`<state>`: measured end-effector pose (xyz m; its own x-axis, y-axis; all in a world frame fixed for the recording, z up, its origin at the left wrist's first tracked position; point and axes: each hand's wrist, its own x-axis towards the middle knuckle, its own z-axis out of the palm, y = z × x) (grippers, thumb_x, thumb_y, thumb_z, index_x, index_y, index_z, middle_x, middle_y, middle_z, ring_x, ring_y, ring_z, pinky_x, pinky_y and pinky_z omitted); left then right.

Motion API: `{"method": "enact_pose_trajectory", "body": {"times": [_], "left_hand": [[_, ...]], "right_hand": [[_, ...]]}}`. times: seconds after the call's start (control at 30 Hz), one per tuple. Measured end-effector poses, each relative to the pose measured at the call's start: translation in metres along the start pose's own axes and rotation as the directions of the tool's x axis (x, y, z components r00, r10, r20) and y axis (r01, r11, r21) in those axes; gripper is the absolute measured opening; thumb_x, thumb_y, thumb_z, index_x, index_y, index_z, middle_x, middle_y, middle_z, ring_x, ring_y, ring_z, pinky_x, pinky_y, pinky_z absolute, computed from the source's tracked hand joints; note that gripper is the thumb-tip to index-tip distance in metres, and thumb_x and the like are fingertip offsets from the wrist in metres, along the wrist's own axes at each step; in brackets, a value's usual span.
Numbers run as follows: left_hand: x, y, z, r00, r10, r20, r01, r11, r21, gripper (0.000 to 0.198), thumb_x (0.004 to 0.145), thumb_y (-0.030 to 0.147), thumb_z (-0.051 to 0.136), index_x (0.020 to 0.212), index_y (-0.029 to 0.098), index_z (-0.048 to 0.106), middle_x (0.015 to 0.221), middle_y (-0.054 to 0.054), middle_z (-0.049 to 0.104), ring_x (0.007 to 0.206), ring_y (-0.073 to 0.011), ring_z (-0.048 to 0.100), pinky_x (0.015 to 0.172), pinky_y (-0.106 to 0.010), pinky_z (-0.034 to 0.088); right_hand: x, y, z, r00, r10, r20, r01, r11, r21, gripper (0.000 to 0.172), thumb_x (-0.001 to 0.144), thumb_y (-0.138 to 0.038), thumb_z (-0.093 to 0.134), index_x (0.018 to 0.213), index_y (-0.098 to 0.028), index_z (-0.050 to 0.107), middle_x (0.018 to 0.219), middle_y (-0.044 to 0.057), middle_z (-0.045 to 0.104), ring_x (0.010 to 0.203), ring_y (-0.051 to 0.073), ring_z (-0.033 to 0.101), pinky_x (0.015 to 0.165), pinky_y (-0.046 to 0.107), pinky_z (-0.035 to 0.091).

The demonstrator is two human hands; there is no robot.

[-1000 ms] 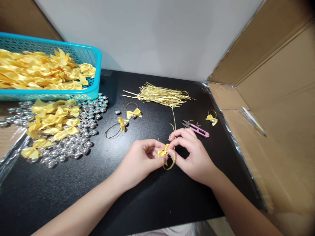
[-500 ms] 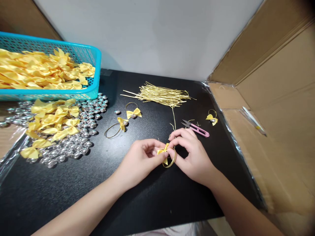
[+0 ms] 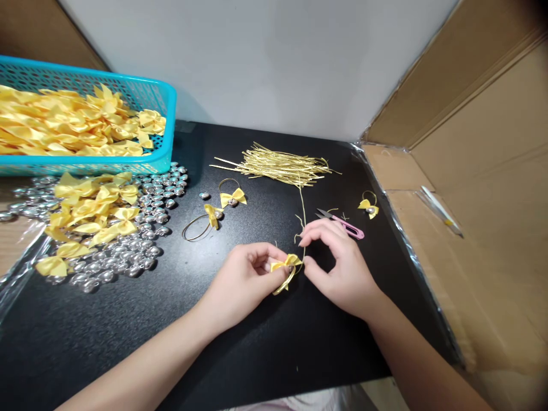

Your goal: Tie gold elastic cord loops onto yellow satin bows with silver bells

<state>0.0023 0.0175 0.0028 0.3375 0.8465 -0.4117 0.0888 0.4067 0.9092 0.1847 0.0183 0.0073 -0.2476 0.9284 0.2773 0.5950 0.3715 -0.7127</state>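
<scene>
Two hands over black surface (image 3: 240, 354): left hand (image 3: 242, 279) pinching yellow bow (image 3: 286, 263); right hand (image 3: 342, 268) part-open, fingertips on gold wire (image 3: 303, 228).

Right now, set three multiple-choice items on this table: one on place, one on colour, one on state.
1. Where do the snips lie?
A. in the basket
B. on the table behind the right hand
C. in the box

2. What colour is the basket?
A. blue
B. red
C. white

3. What does the left hand hold?
A. nothing
B. the snips
C. a yellow bow with a gold loop

Answers: 1 B, pink handle shows past the fingers; 2 A, turquoise mesh wall; 3 C, fingertips pinch the bow.
</scene>
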Motion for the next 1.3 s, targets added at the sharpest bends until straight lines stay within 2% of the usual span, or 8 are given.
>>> {"method": "enact_pose_trajectory", "body": {"times": [0.1,0.27,0.47,0.6,0.8,0.97,1.13,1.3], "left_hand": [[-0.001,-0.001,0.001,1.000,0.007,-0.005,-0.007,1.000,0.008,0.017,0.070,0.029,0.072,0.074,0.013,0.068,0.063,0.000,0.064,0.055,-0.0103,0.053,0.054,-0.021,0.039],[0.001,-0.002,0.000,0.998,0.039,-0.048,-0.039,0.999,0.007,0.015,0.069,0.025,0.071,0.077,0.013,0.068,0.065,-0.001,0.067,0.057,-0.0103,0.055,0.055,-0.021,0.040],[0.001,-0.003,-0.001,0.989,0.091,-0.121,-0.093,0.996,-0.008,0.014,0.069,0.027,0.071,0.074,0.015,0.066,0.061,0.001,0.063,0.057,-0.0113,0.055,0.055,-0.022,0.041],[0.002,-0.005,-0.001,0.983,0.144,-0.116,-0.143,0.990,0.016,0.014,0.070,0.026,0.071,0.077,0.015,0.065,0.067,0.000,0.064,0.063,-0.0133,0.057,0.061,-0.024,0.044],[0.002,-0.009,-0.001,0.971,0.198,-0.132,-0.195,0.980,0.033,0.011,0.076,0.023,0.065,0.084,0.016,0.063,0.067,0.002,0.059,0.063,-0.0123,0.055,0.060,-0.023,0.043],[-0.001,-0.010,0.001,0.962,0.235,-0.141,-0.228,0.972,0.061,0.038,0.078,0.020,0.063,0.115,0.022,0.055,0.064,0.008,0.053,0.059,-0.0110,0.051,0.057,-0.022,0.043],[-0.004,-0.008,0.003,0.943,0.317,-0.103,-0.288,0.930,0.228,0.044,0.084,0.021,0.058,0.126,0.023,0.046,0.064,0.008,0.053,0.057,-0.0113,0.053,0.057,-0.022,0.044],[-0.005,-0.009,0.003,0.905,0.418,-0.081,-0.336,0.818,0.466,0.053,0.085,0.018,0.052,0.136,0.022,0.039,0.068,0.006,0.057,0.058,-0.0126,0.056,0.058,-0.024,0.043]], "right_hand": [[0.002,0.001,-0.008,1.000,-0.022,0.008,0.022,1.000,-0.011,0.015,0.070,-0.005,0.058,0.074,-0.019,0.057,0.079,0.001,0.062,0.078,0.017,0.058,0.076,0.033,0.043],[-0.002,-0.006,-0.011,0.934,-0.152,0.324,0.115,0.985,0.128,0.016,0.074,-0.008,0.059,0.075,-0.020,0.069,0.053,-0.006,0.054,0.052,0.009,0.051,0.065,0.028,0.041],[-0.010,-0.012,0.009,0.956,-0.280,0.083,0.271,0.956,0.110,0.015,0.078,-0.010,0.057,0.083,-0.019,0.068,0.051,-0.007,0.052,0.045,0.008,0.048,0.059,0.027,0.041],[-0.014,-0.011,0.021,0.959,-0.283,-0.031,0.284,0.958,0.037,0.021,0.083,-0.011,0.053,0.094,-0.019,0.069,0.051,-0.007,0.050,0.046,0.008,0.049,0.057,0.027,0.041],[-0.018,-0.012,0.030,0.972,-0.219,-0.090,0.215,0.975,-0.047,0.030,0.087,-0.011,0.052,0.112,-0.015,0.069,0.051,-0.006,0.049,0.045,0.009,0.045,0.053,0.026,0.040],[-0.018,-0.014,0.033,0.967,-0.187,-0.172,0.171,0.980,-0.104,0.029,0.088,-0.011,0.051,0.107,-0.016,0.073,0.050,-0.005,0.050,0.044,0.009,0.043,0.051,0.025,0.040],[-0.018,-0.013,0.033,0.975,-0.136,-0.177,0.113,0.984,-0.135,0.021,0.089,-0.015,0.057,0.100,-0.012,0.075,0.048,-0.005,0.049,0.043,0.009,0.045,0.049,0.025,0.037],[-0.018,-0.010,0.033,0.986,-0.135,-0.096,0.118,0.979,-0.164,0.022,0.092,-0.015,0.056,0.105,-0.014,0.073,0.068,0.002,0.071,0.056,0.012,0.061,0.060,0.027,0.039]]}}
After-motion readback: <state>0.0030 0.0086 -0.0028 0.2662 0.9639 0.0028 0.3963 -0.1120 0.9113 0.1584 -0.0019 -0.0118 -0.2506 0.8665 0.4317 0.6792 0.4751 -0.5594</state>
